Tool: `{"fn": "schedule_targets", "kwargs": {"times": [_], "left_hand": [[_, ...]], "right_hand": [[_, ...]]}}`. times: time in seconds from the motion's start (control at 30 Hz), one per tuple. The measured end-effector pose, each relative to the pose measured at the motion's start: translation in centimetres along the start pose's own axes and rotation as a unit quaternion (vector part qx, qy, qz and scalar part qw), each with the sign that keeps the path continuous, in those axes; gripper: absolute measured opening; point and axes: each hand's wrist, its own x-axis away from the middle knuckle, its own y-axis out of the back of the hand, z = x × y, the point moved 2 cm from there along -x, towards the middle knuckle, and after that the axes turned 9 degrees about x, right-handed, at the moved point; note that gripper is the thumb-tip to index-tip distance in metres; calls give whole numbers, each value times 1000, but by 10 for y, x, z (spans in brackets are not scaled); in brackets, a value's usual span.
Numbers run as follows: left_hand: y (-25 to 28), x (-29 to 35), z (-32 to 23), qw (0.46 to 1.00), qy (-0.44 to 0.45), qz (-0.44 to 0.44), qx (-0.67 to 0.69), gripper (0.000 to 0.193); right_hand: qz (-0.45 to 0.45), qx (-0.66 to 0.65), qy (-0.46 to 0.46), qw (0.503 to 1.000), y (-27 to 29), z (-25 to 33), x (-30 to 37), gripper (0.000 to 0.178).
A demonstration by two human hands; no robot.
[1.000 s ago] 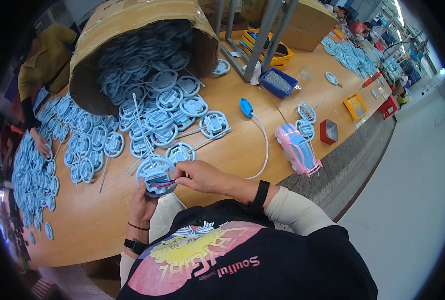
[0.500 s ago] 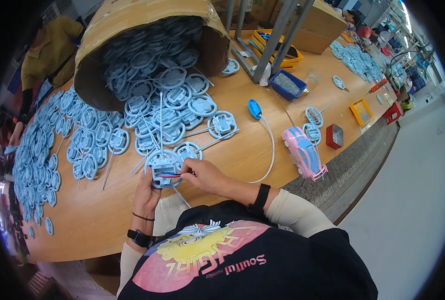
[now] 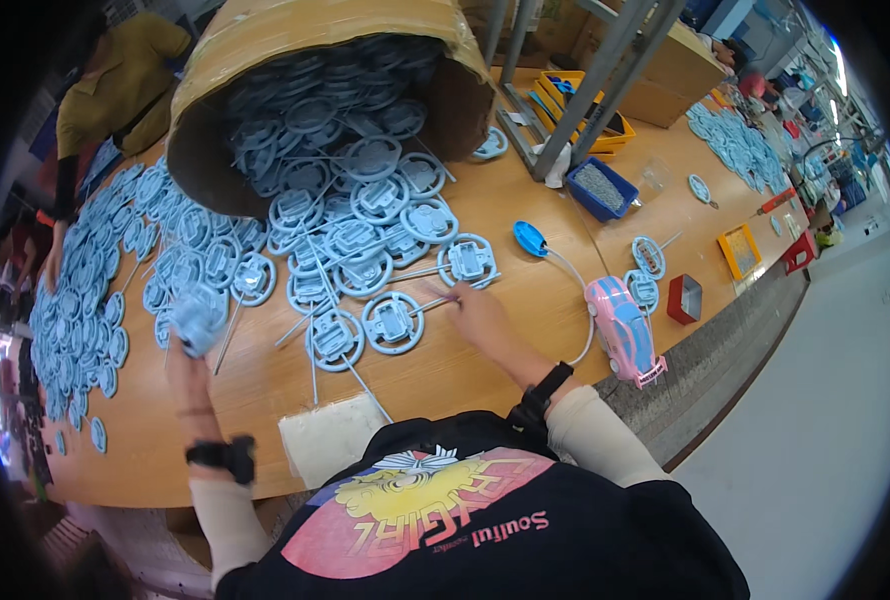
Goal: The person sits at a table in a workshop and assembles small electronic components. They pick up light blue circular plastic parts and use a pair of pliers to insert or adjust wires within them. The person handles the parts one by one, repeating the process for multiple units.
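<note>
My left hand [image 3: 187,372] is blurred by motion and holds a light blue toy steering wheel [image 3: 199,318] over the left part of the heap. My right hand [image 3: 480,318] reaches over the table, thumb and fingertips pinched on the thin rod of a second steering wheel [image 3: 393,322], which lies face down with its housing showing. Just beyond those fingertips lies another wheel [image 3: 468,260]. Left of the second wheel is a third one [image 3: 335,340] with a pale cable running toward me.
A big cardboard box [image 3: 190,120] lies on its side, spilling wheels. To the right are a blue mouse-shaped part [image 3: 530,238] on a white cable, a pink toy car [image 3: 620,325], a blue bin [image 3: 605,190] and a red box [image 3: 684,299]. A person [image 3: 115,90] works at the far left.
My left hand has carried the wheel leftward, away from the middle. My right hand has let go of its wires and moved right onto another wheel's rod. The view has shifted slightly.
</note>
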Motion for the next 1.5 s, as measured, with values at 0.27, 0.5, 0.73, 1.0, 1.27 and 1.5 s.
{"fn": "schedule_targets", "kwargs": {"times": [0.27, 0.5, 0.73, 1.0, 1.27, 1.5], "left_hand": [[-109, -7, -1, 981, 132, 139, -12, 45], [-172, 99, 90, 901, 307, 269, -147, 48], [-174, 135, 121, 854, 371, 314, -187, 43], [-187, 169, 133, 807, 323, 387, -309, 44], [-200, 187, 96, 884, 164, 309, -310, 33], [-186, 170, 50, 934, 21, 242, -261, 21]], "right_hand": [[-40, 104, -14, 994, -15, -18, -42, 32], [24, 188, -9, 982, 14, -36, -69, 43], [41, 220, 57, 973, 20, -39, -69, 45], [146, 24, 120, 982, 66, 47, 1, 66], [134, -174, 177, 960, 77, 92, 40, 49], [62, -194, 312, 928, 88, 98, 48, 17]]}}
